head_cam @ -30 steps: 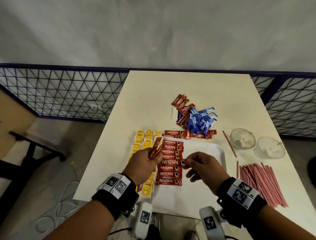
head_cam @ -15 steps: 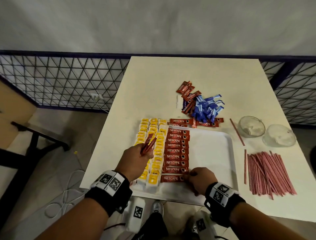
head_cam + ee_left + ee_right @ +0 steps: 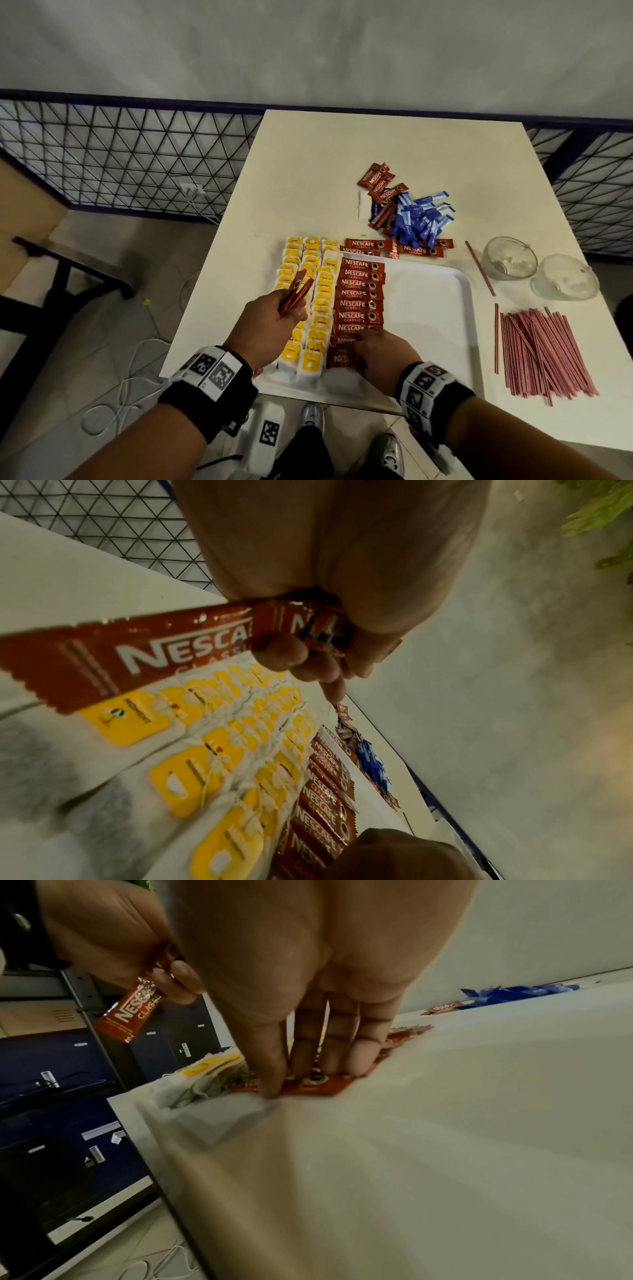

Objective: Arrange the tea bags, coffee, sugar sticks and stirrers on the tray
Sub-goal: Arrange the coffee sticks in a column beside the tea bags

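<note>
Head view, looking down on a white tray (image 3: 442,346) at the near edge of a pale table (image 3: 376,144). Tea bags (image 3: 310,274) with yellow tags fill the tray's 9 o'clock side in overlapping columns. Just beside them, toward 3 o'clock, runs a single column of red coffee sachets (image 3: 361,294) laid crosswise, from the 12 o'clock rim down toward 6 o'clock. The remaining half of the tray is bare.

The right hand (image 3: 383,356) lies with straight fingers (image 3: 365,1056) pressing the nearest sachet flat at the column's 6 o'clock end, thumb at the sachet's near edge. The left hand (image 3: 270,325) hovers above the tea bags, fingers curled round a few spare sachets (image 3: 297,289) held fanned upward.

Off the tray, at 12 o'clock, a loose heap of coffee packets (image 3: 380,186) mingles with blue sugar sticks (image 3: 419,219); further sachets lie along the tray's far rim. At 3 o'clock on the table lies a bundle of red stirrers (image 3: 541,353), with one stray stirrer and two glass bowls (image 3: 510,258) beyond it.

Judged progress: tea bags apparently done, coffee partly placed, sugar sticks and stirrers not yet begun; roughly the halfway mark.
</note>
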Action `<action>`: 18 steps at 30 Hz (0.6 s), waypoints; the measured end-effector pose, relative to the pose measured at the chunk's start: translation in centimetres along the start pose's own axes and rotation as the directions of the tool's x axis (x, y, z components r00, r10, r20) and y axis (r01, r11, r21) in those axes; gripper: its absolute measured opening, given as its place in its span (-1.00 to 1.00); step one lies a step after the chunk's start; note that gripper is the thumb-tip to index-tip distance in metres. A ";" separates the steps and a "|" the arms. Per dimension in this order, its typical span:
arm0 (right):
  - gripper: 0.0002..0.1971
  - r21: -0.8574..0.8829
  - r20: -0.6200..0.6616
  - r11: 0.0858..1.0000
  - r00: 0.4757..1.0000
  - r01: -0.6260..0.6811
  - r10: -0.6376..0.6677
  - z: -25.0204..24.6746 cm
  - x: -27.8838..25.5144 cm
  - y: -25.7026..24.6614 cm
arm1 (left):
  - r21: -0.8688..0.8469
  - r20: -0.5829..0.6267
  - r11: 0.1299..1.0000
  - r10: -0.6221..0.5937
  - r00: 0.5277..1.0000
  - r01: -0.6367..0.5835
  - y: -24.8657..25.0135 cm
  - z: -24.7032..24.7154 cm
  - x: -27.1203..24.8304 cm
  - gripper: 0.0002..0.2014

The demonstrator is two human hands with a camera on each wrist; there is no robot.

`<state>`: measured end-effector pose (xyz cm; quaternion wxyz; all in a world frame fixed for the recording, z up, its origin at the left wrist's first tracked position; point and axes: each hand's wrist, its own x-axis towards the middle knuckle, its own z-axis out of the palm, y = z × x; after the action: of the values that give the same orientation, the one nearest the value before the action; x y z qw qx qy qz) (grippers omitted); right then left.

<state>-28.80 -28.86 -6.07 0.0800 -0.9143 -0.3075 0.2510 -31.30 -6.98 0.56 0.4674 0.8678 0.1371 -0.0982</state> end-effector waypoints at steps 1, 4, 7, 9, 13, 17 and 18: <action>-0.68 0.014 -0.009 1.000 1.000 0.010 -0.010 0.2 0.1 0.0 | 0.000 -0.004 1.000 0.001 1.000 -0.001 -0.2 -0.1 0.0 -0.92; -0.68 0.025 -0.028 0.999 0.999 0.024 -0.023 0.5 0.5 0.2 | -0.021 -0.004 1.000 -0.018 1.000 0.018 -0.6 -0.1 0.0 -0.92; -0.69 0.038 -0.056 0.999 0.998 0.007 -0.005 0.9 0.9 0.5 | -0.018 -0.009 0.999 -0.030 1.000 0.030 -0.6 0.0 -0.1 -0.93; -0.69 0.039 -0.060 0.999 0.998 0.007 -0.005 0.9 0.9 0.4 | -0.047 0.015 0.998 -0.038 0.999 0.039 -0.4 0.0 -0.1 -0.93; -0.74 0.226 -0.217 0.971 0.976 0.071 -0.021 -1.6 0.2 -1.1 | -0.339 0.283 0.922 -0.090 0.955 0.188 0.1 -0.3 -0.3 -0.93; -0.77 0.654 -0.347 0.746 0.927 0.129 0.144 -6.3 -0.2 -3.3 | -0.410 0.507 0.839 -0.117 0.854 0.359 0.7 -0.4 -0.4 -0.93; -0.80 0.708 -0.327 0.694 0.932 0.131 0.158 -7.1 -0.2 -3.7 | -0.386 0.542 0.850 -0.106 0.834 0.359 1.0 -0.2 -0.4 -0.93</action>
<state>-27.23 -25.99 1.22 0.4846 -0.8418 -0.1573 0.1784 -31.33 -7.37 1.62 0.6675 0.6471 0.1385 -0.3413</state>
